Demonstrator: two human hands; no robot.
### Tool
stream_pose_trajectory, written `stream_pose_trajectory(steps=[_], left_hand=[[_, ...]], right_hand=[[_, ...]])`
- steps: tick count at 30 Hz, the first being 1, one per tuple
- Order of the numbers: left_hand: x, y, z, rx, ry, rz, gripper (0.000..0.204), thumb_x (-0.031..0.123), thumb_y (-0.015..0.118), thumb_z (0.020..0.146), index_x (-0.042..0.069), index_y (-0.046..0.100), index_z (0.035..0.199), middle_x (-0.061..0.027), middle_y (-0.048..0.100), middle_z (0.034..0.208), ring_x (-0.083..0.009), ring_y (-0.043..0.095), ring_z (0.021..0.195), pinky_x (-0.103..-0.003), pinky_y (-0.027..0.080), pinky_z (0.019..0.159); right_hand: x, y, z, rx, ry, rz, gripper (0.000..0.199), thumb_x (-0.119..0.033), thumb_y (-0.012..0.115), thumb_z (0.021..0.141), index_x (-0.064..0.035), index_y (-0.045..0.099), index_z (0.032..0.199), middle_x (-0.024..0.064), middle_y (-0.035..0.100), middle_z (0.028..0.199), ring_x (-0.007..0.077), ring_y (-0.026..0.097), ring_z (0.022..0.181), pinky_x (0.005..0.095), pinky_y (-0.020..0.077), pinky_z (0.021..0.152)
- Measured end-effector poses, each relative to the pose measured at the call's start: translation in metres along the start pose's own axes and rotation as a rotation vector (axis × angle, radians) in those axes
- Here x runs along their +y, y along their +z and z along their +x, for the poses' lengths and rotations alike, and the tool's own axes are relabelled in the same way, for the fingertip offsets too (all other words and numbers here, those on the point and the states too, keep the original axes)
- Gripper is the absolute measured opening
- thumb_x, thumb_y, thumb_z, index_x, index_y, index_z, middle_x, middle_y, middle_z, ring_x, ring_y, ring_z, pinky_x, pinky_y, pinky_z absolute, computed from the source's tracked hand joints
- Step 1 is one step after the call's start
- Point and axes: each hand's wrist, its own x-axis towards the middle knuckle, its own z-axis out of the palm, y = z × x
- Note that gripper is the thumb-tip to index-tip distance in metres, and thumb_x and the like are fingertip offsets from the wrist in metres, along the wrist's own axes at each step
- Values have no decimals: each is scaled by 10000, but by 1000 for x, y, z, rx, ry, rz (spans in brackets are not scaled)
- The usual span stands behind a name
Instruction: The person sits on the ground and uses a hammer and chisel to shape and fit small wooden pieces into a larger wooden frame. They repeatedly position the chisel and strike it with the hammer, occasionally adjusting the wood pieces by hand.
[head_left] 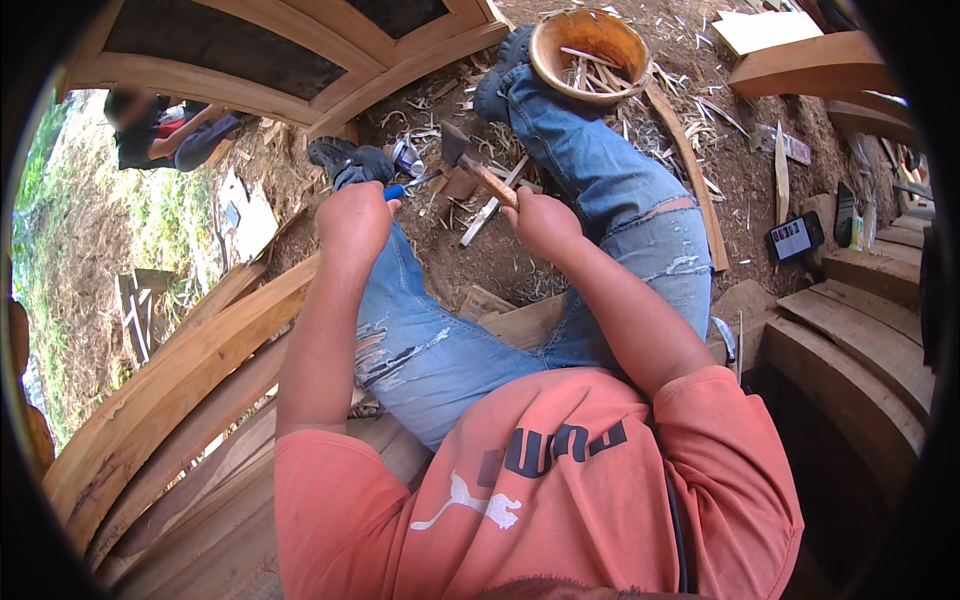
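My left hand [355,222] is closed around the blue handle of a chisel [395,191], whose thin metal blade points right toward a small wood block [459,186] on the ground. Gripped in my right hand [547,224] is a hammer [488,181] by the lower end of its wooden handle. The dark hammer head is raised a little above and beyond the block. Both hands are in front of my knees, between my legs. A pale wood strip [487,220] lies beside the block. Whether the chisel tip touches the wood cannot be made out.
A round bowl [545,60] with wood slivers stands by my right foot. A can [407,157] lies near my left foot. On the right are a phone [795,237] and stacked boards [860,345]; curved planks [180,400] lie left. A panelled wooden frame [330,100] stands ahead; another person [165,135] sits far left.
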Motion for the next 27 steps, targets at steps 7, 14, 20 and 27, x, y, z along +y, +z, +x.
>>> stream_pose_trajectory(steps=[7, 14, 20, 27], left_hand=[[-2, -1, 0, -7, 4, 4, 309, 410, 754, 977, 102, 778, 985, -144, 788, 944, -352, 771, 912, -497, 596, 770], [-1, -2, -1, -24, -2, 8, 313, 411, 754, 976, 100, 780, 989, -144, 792, 955, -354, 773, 931, -500, 603, 788], [-1, 4, -3, -20, -4, -10, 298, 392, 754, 980, 96, 778, 994, -142, 794, 971, -353, 773, 940, -505, 605, 796], [3, -2, -2, -27, -31, -2, 290, 384, 764, 971, 99, 804, 1001, -148, 798, 1001, -352, 775, 957, -496, 607, 816]], right_hand=[[-1, 0, -1, 11, -16, -8, 368, -390, 614, 1071, -28, 632, 1136, 219, 767, 948, 432, 753, 904, 577, 578, 790], [3, 4, 1, 21, -26, -15, 373, -393, 611, 1071, -26, 629, 1134, 216, 767, 940, 431, 753, 889, 578, 579, 783], [2, 4, 1, 28, -35, -2, 367, -389, 618, 1067, -27, 634, 1127, 216, 767, 933, 433, 753, 890, 577, 579, 783], [2, 4, 1, 23, -34, 6, 365, -388, 626, 1061, -29, 628, 1128, 213, 764, 932, 435, 749, 881, 582, 574, 776]])
